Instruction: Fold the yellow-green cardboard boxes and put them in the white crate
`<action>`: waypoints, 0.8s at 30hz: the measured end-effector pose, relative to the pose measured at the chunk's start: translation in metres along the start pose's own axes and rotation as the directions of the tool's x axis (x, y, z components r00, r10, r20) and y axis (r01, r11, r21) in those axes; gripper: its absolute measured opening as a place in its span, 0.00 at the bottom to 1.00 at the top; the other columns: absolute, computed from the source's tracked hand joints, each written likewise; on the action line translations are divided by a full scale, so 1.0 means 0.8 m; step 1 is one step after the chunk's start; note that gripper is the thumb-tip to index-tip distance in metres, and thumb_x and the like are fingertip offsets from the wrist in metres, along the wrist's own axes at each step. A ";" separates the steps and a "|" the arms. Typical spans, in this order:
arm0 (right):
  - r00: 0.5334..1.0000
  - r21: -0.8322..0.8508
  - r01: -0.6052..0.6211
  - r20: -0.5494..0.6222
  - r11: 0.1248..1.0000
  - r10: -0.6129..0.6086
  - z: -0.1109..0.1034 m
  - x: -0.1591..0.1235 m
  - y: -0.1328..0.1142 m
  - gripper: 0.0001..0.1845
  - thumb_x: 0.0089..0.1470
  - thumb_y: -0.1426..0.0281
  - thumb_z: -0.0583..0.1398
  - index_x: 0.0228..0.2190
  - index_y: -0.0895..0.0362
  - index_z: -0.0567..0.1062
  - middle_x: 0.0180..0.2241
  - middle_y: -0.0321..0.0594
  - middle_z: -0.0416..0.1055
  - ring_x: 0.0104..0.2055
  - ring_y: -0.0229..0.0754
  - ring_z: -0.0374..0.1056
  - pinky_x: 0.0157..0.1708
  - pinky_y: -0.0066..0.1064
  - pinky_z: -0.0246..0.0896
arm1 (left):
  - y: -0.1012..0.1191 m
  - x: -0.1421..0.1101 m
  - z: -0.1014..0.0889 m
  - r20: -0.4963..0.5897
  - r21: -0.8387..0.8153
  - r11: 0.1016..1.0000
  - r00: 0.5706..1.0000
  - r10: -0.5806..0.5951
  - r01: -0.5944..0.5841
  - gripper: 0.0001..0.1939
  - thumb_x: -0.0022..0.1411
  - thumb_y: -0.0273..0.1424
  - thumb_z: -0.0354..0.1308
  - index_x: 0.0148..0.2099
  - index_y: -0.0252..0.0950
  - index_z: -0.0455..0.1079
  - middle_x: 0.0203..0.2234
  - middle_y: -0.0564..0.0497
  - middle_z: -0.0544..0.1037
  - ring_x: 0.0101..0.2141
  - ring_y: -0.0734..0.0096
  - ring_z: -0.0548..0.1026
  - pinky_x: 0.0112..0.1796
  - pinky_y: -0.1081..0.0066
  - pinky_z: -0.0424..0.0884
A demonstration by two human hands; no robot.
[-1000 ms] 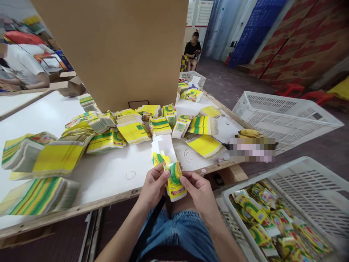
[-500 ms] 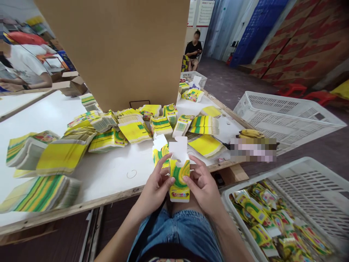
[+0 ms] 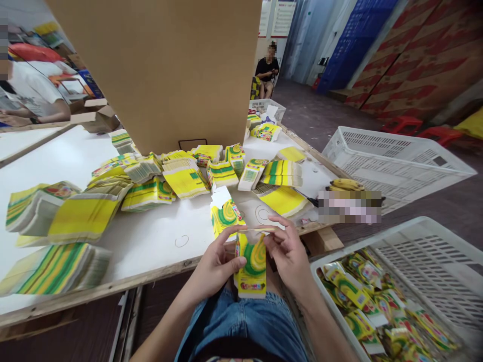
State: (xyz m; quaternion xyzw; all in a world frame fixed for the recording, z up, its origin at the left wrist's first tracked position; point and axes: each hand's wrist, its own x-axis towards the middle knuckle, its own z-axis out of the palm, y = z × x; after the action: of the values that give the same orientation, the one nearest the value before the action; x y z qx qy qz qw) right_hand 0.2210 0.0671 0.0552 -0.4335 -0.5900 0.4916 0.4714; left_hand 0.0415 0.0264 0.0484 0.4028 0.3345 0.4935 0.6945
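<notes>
Above my lap I hold a small yellow and green printed carton (image 3: 252, 264), its body squared open. My left hand (image 3: 222, 259) grips its left side, thumb across the front and fingers at the upper edge. My right hand (image 3: 285, 249) is at its top right corner, with fingers on the top flap, which lies folded over and is seen nearly edge-on. Just beyond, at the table's front edge, lies another yellow and green carton (image 3: 223, 215) with a white flap sticking up. Bundles of flat yellow cartons (image 3: 184, 178) spread across the white table (image 3: 151, 241) behind it.
A white plastic crate (image 3: 422, 223) holding filled-looking yellow packs stands at my right. Another white crate (image 3: 396, 151) is behind it. Bananas (image 3: 345, 185) lie by the table's right corner. A tall cardboard sheet (image 3: 162, 75) rises at the back. Two people sit farther off.
The flattened carton in my hands has been opened out into a box shape. Its white top flap, upright half a second ago, is now folded down. My hands have shifted to its top.
</notes>
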 end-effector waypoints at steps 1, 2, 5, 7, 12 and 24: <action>1.000 -0.012 0.012 -0.016 1.000 -0.012 -0.002 0.001 -0.001 0.18 0.60 0.57 0.56 0.47 0.53 0.71 0.41 0.44 0.74 0.42 0.44 0.70 0.40 0.33 0.66 | -0.002 0.002 0.000 -0.024 0.015 1.000 1.000 0.013 -0.013 0.28 0.58 0.32 0.64 0.59 0.43 0.60 0.45 0.44 0.77 0.39 0.60 0.79 0.40 0.66 0.73; 1.000 -0.041 0.022 -0.015 0.999 -0.022 -0.004 0.002 -0.002 0.17 0.61 0.57 0.54 0.44 0.54 0.73 0.41 0.44 0.74 0.42 0.45 0.70 0.40 0.33 0.65 | -0.003 0.003 0.000 -0.049 0.039 0.999 0.998 0.026 -0.024 0.26 0.58 0.32 0.63 0.58 0.43 0.61 0.45 0.45 0.78 0.39 0.61 0.79 0.39 0.67 0.73; 0.996 -0.151 -0.014 0.086 0.988 0.028 -0.010 0.004 -0.008 0.16 0.58 0.58 0.57 0.40 0.55 0.77 0.30 0.39 0.71 0.32 0.41 0.67 0.31 0.29 0.63 | -0.004 0.005 0.004 -0.096 0.142 0.989 0.994 0.048 -0.034 0.26 0.59 0.32 0.62 0.58 0.42 0.61 0.45 0.45 0.78 0.39 0.61 0.78 0.37 0.68 0.73; 0.984 -0.224 -0.059 0.151 0.973 0.094 -0.010 0.004 -0.010 0.18 0.54 0.62 0.61 0.45 0.55 0.75 0.24 0.32 0.64 0.25 0.36 0.60 0.24 0.26 0.57 | -0.002 0.004 0.007 -0.086 0.189 0.982 0.996 0.037 -0.021 0.27 0.61 0.32 0.61 0.60 0.41 0.60 0.46 0.44 0.78 0.41 0.61 0.78 0.39 0.67 0.73; 0.988 -0.355 -0.051 0.121 0.933 0.100 -0.002 0.006 -0.010 0.15 0.52 0.69 0.61 0.43 0.55 0.71 0.21 0.28 0.60 0.23 0.35 0.57 0.24 0.25 0.54 | 0.002 0.000 0.009 -0.041 0.210 0.978 0.999 0.001 0.008 0.26 0.63 0.32 0.58 0.61 0.42 0.58 0.50 0.42 0.75 0.45 0.61 0.76 0.44 0.65 0.71; 0.983 -0.141 -0.087 0.148 0.986 0.108 -0.009 0.002 0.006 0.17 0.58 0.58 0.58 0.43 0.56 0.73 0.26 0.35 0.70 0.27 0.38 0.65 0.28 0.27 0.61 | -0.002 0.004 0.003 0.033 -0.027 1.000 0.999 -0.009 0.010 0.27 0.61 0.30 0.62 0.60 0.41 0.58 0.44 0.44 0.78 0.43 0.61 0.78 0.44 0.65 0.71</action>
State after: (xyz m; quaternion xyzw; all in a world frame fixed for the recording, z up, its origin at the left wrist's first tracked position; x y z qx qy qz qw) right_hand 0.2283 0.0704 0.0513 -0.4531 -0.6348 0.5054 0.3693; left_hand 0.0447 0.0286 0.0480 0.3997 0.3181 0.4878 0.7079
